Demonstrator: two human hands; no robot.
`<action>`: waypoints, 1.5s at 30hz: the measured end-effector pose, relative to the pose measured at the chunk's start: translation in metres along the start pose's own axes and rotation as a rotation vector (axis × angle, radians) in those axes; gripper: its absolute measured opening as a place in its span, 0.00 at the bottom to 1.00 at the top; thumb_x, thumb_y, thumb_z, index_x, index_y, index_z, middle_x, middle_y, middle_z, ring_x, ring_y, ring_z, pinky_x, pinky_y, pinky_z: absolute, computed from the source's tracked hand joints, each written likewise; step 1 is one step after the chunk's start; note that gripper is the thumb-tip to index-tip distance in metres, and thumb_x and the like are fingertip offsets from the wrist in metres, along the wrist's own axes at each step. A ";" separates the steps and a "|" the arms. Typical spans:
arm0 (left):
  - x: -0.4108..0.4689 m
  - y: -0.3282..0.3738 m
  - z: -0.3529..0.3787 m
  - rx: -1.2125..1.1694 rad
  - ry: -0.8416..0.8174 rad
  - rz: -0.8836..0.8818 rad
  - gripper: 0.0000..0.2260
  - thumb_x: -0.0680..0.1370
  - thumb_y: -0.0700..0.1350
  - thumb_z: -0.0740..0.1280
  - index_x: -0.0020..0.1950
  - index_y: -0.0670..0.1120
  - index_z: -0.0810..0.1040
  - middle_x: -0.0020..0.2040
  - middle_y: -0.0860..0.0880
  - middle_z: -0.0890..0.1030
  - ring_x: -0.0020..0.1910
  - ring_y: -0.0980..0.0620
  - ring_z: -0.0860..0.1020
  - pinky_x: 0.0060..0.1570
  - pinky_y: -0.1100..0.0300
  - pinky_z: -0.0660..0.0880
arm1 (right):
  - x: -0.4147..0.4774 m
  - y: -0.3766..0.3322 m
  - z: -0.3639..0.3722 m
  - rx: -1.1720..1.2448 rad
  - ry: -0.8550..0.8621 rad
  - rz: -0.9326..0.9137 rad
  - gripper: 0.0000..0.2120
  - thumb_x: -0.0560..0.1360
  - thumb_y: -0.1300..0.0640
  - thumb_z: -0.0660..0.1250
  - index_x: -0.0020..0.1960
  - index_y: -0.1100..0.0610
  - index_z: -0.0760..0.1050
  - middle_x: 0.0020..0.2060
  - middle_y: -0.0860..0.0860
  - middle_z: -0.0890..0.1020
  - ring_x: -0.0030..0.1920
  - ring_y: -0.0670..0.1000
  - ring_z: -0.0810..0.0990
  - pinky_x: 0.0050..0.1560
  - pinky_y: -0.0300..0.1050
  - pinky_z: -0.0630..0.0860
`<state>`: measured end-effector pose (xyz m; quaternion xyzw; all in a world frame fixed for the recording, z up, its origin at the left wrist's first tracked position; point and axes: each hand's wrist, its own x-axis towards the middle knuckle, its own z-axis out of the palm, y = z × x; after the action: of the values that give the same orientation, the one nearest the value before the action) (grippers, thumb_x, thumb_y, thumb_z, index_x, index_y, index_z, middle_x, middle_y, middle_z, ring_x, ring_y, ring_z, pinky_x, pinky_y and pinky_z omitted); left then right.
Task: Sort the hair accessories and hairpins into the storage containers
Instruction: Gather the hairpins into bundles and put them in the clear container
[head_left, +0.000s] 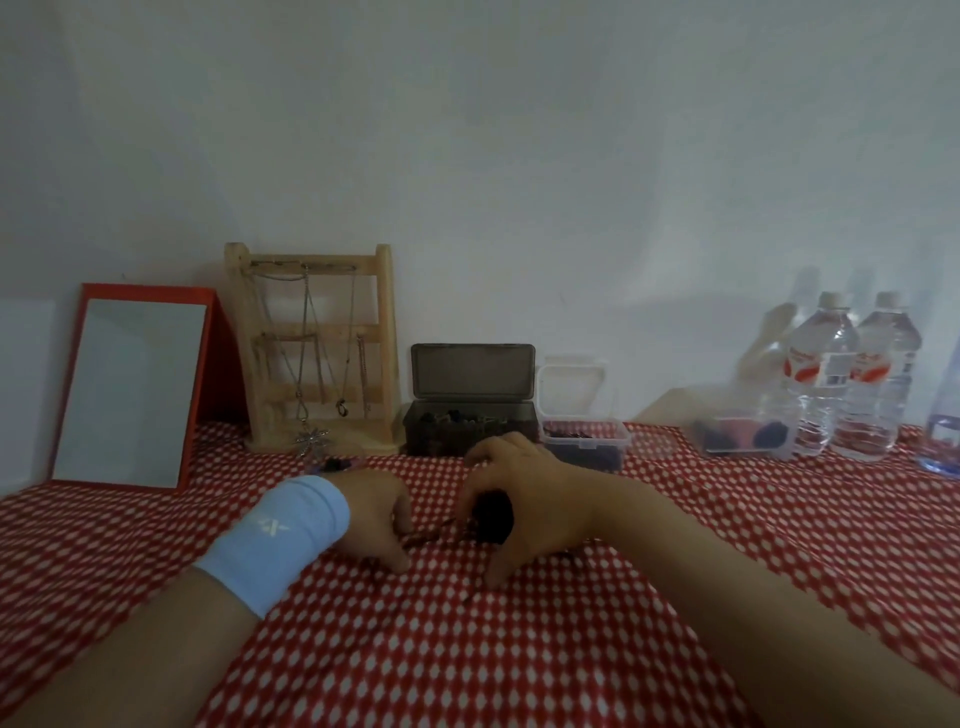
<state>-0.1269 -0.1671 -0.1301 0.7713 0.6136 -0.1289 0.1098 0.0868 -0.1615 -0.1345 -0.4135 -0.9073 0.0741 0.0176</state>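
Working surface: table under a red-and-white patterned cloth (675, 545).

- Storage containers, 3, in a row at the back, all open. The dark grey box (470, 428) has its lid raised and mixed dark pieces inside. Just right of it, the small clear tub (584, 444) holds dark hairpins. Well apart to the right, the clear tray (743, 435) holds dark and red pieces.
- Dark fuzzy hair accessory (491, 517), 1, on the cloth at centre, cupped by the right hand (530, 488), fingers arched and curled round it.
- Loose hairpins (431, 538), thin and dark, between the hands; count unclear.
- Left hand (374, 512), blue wristband (280, 540): fingers curled down to the cloth. I cannot tell whether they grasp a pin.
- Wooden jewellery stand (317, 353), 1, hung with chains.
- Red-framed mirror (130, 384), 1.
- Water bottles (826, 374), 2 whole, a third cut off at the edge.
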 end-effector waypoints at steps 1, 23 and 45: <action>0.002 -0.001 0.002 -0.004 0.023 0.016 0.21 0.73 0.56 0.72 0.63 0.52 0.77 0.48 0.57 0.75 0.51 0.56 0.75 0.53 0.64 0.73 | 0.004 -0.008 0.000 0.003 -0.016 -0.050 0.21 0.66 0.40 0.77 0.58 0.38 0.78 0.73 0.42 0.61 0.73 0.50 0.54 0.73 0.57 0.54; 0.028 0.029 -0.004 -0.225 0.319 0.294 0.24 0.75 0.48 0.70 0.70 0.53 0.69 0.60 0.53 0.72 0.60 0.53 0.73 0.62 0.59 0.70 | -0.009 0.047 -0.005 0.134 0.189 0.302 0.39 0.66 0.34 0.74 0.72 0.45 0.68 0.70 0.47 0.70 0.69 0.51 0.70 0.68 0.49 0.70; 0.087 0.056 -0.032 -0.072 0.117 0.304 0.17 0.71 0.55 0.74 0.56 0.49 0.82 0.50 0.52 0.82 0.49 0.52 0.80 0.52 0.58 0.77 | 0.005 0.064 -0.015 0.022 -0.084 0.293 0.25 0.70 0.45 0.76 0.64 0.51 0.78 0.55 0.46 0.82 0.52 0.49 0.80 0.56 0.47 0.79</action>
<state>-0.0512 -0.0887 -0.1281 0.8570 0.4993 -0.0435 0.1199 0.1327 -0.1145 -0.1291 -0.5376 -0.8364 0.1029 -0.0267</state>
